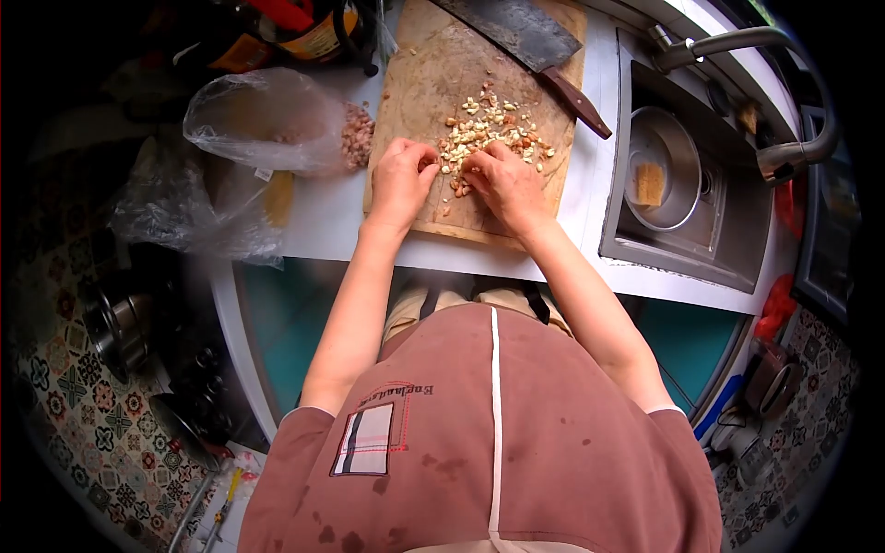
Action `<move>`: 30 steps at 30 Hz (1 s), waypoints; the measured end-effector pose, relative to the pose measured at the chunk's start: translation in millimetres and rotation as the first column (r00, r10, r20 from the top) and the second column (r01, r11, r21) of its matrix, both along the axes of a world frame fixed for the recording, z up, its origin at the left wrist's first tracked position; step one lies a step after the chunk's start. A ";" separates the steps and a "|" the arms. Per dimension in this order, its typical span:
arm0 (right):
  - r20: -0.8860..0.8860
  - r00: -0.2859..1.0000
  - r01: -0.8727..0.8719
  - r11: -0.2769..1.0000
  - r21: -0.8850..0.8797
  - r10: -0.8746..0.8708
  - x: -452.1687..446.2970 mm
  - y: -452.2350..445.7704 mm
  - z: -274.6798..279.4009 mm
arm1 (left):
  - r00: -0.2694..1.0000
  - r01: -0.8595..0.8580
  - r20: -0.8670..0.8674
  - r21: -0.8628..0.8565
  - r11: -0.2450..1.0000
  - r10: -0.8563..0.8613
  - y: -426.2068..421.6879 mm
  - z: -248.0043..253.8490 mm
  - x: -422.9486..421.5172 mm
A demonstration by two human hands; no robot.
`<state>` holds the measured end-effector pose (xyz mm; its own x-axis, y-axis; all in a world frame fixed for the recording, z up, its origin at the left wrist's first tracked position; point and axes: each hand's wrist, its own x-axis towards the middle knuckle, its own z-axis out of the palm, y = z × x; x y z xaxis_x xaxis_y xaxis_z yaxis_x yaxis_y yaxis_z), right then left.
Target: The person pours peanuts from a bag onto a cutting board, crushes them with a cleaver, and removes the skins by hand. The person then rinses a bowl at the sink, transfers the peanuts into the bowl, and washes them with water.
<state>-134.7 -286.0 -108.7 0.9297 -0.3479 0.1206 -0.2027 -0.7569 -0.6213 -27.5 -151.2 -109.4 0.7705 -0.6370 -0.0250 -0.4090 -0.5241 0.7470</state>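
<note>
Chopped peanuts (477, 132), pale with bits of reddish skin, lie scattered over a wooden cutting board (419, 83). My left hand (402, 182) is over the board's left part, beside the pile, with its fingers curled together; whatever they hold is hidden. At the pile's near side, my right hand (510, 184) has its fingers bent down onto the peanut pieces, and its fingertips are partly out of sight. A cleaver (525, 35) with a dark blade and brown handle lies across the board's far right, its handle sticking out past the edge.
Left of the board, a clear plastic bag (263, 115) lies beside whole pinkish peanuts (358, 136). On the right is a sink (737, 235) holding a metal bowl (678, 152) with a yellow sponge (649, 184). A curved faucet (737, 41) hangs above. Bottles (318, 37) stand far left.
</note>
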 end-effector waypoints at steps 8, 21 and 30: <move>0.015 0.994 0.099 0.932 0.350 -0.111 -3.9 -17.1 -9.2 | 0.997 -0.030 -0.070 -0.048 0.998 0.027 6.8 -6.3 9.6; -0.215 0.969 0.243 0.299 0.923 -0.124 -9.8 -21.5 4.4 | 0.677 -0.292 -0.735 -0.229 0.929 0.031 13.5 -16.5 21.3; -0.273 0.954 0.277 0.013 0.961 -0.121 -9.0 -25.5 6.3 | 0.357 -0.366 -0.923 -0.277 0.888 -0.141 12.2 1.3 18.6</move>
